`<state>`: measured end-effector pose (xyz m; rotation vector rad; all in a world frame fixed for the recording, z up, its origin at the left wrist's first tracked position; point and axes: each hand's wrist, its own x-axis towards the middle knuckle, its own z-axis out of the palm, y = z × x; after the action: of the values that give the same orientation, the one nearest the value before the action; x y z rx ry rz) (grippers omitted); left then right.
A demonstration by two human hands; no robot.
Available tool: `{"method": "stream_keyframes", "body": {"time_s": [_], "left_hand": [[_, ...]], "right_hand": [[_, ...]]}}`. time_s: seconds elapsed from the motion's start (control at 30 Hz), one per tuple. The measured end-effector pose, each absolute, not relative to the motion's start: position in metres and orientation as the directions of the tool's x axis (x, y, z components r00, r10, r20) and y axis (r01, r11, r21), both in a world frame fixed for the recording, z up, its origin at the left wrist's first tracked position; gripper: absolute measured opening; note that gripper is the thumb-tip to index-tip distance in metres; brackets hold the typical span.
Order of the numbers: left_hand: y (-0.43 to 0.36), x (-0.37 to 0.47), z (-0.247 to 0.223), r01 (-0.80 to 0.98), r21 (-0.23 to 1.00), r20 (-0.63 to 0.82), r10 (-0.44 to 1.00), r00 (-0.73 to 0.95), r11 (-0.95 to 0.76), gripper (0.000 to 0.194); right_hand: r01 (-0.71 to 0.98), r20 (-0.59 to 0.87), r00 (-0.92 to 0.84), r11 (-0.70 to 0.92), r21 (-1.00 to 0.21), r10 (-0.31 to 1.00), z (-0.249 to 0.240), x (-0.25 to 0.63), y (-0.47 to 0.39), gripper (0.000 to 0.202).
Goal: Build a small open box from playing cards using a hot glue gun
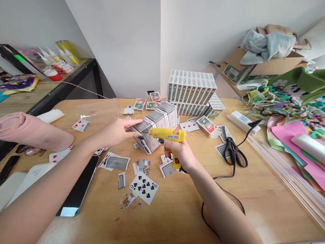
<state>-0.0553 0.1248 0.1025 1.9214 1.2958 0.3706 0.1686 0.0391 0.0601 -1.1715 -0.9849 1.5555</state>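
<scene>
My left hand [123,130] grips the left end of a boxy model made of playing cards [157,117], its thumb and fingers on the card edges. The model is tilted over the table, with grey patterned card backs facing outward. My right hand [181,152] is wrapped round a yellow hot glue gun [167,134]. The gun's nozzle points left, close against the model's front side; whether it touches cannot be made out. Below lie loose cards, among them a nine of spades [144,187], a cut king piece [129,200] and a face-down card [117,163].
Stacked card boxes [190,88] stand at the back. Black scissors [235,152], a power strip [243,122] and clear glue sticks [286,179] lie on the right, with the gun's black cord [224,177] nearby. At left are a phone [78,189] and a pink roll [38,132].
</scene>
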Motion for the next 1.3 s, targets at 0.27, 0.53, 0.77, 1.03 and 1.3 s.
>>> {"method": "stream_keyframes", "body": {"time_s": [0.27, 0.53, 0.77, 1.03, 1.3], "left_hand": [[0.1239, -0.0541, 0.1045, 0.687, 0.698, -0.173, 0.883, 0.437, -0.204, 0.07], [0.1253, -0.0567, 0.1044, 0.727, 0.647, -0.176, 0.882, 0.437, -0.231, 0.066], [0.1254, -0.0569, 0.1033, 0.728, 0.648, -0.182, 0.882, 0.435, -0.225, 0.068], [0.126, -0.0565, 0.1017, 0.726, 0.654, -0.177, 0.889, 0.422, -0.214, 0.068], [0.1226, -0.0554, 0.1044, 0.688, 0.711, -0.206, 0.892, 0.404, -0.147, 0.069]], "right_hand": [[-0.174, -0.231, -0.115, -0.249, -0.953, 0.966, 0.0603, 0.1669, 0.037, 0.031], [-0.208, -0.201, -0.122, -0.223, -0.952, 0.972, 0.0597, 0.1676, 0.0371, 0.03], [-0.239, -0.163, -0.118, -0.187, -0.953, 0.98, 0.0595, 0.1672, 0.0382, 0.024], [-0.214, -0.17, -0.109, -0.19, -0.958, 0.979, 0.059, 0.1677, 0.0388, 0.027], [-0.215, -0.238, -0.071, -0.248, -0.945, 0.969, 0.0623, 0.1664, 0.0378, 0.028]]}}
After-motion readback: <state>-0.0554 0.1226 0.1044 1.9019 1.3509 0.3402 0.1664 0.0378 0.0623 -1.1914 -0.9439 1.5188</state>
